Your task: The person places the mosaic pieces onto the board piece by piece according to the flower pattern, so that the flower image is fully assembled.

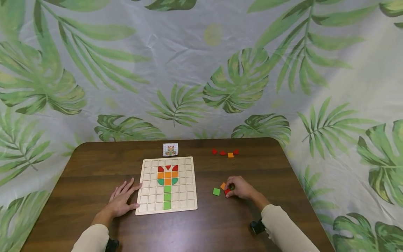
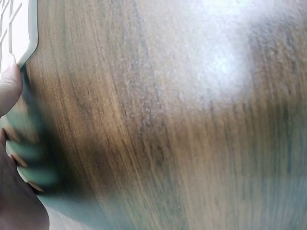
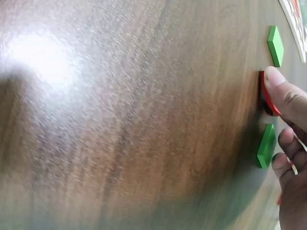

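My left hand (image 1: 121,201) lies spread beside the wooden grid board (image 1: 185,185), thumb and a fingertip touching its left edge. On the board, red, orange, teal and light green tiles form a tulip. To the right of the board, my right hand (image 1: 240,188) pinches a red tile (image 3: 268,98); in the right wrist view the thumb is against it and the tile's far side is hidden. A light green square tile (image 1: 216,191) and a partly covered orange tile (image 1: 223,186) lie near the fingertips. Another green tile (image 3: 266,146) lies beneath the curled fingers.
A small printed picture card (image 1: 170,149) lies behind the board. At the table's back right are several red tiles (image 1: 223,153) and an orange square (image 1: 231,155). A leaf-patterned cloth (image 1: 182,70) hangs behind the brown wooden table (image 1: 252,164).
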Demonstrator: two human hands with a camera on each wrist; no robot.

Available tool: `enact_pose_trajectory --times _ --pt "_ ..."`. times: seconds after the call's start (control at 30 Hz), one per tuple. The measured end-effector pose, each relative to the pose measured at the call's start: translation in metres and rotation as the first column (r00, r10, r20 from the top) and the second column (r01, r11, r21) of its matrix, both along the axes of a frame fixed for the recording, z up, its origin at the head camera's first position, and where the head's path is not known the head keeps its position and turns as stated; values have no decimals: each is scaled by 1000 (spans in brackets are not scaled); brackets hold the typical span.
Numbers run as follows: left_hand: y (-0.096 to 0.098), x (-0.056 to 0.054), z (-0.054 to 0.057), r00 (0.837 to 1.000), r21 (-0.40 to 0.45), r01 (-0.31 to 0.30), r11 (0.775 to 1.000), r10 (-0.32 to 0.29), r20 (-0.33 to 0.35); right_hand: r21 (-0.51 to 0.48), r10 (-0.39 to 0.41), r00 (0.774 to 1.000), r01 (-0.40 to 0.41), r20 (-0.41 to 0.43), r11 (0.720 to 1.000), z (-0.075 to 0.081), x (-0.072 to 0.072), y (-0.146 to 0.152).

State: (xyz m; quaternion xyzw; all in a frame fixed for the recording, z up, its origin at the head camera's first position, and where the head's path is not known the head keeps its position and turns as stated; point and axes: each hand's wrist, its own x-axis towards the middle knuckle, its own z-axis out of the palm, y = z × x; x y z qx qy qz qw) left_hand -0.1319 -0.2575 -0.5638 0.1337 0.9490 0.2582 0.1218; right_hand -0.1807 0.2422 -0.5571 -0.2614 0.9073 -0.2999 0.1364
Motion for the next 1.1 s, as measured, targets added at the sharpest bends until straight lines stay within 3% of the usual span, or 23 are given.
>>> enact_pose_trajectory --times 0.43,0.7,1.1 --pt "-5 2 -4 1000 13 -6 1000 6 -2 -65 -12 999 9 -41 998 -1 4 -7" --pt "0 0 -3 1000 13 -1 1000 1 16 -69 -71 997 69 -26 995 1 8 -6" --pt "-2 0 -2 1000 19 0 1000 0 0 -119 -80 996 74 -43 990 6 2 -27"
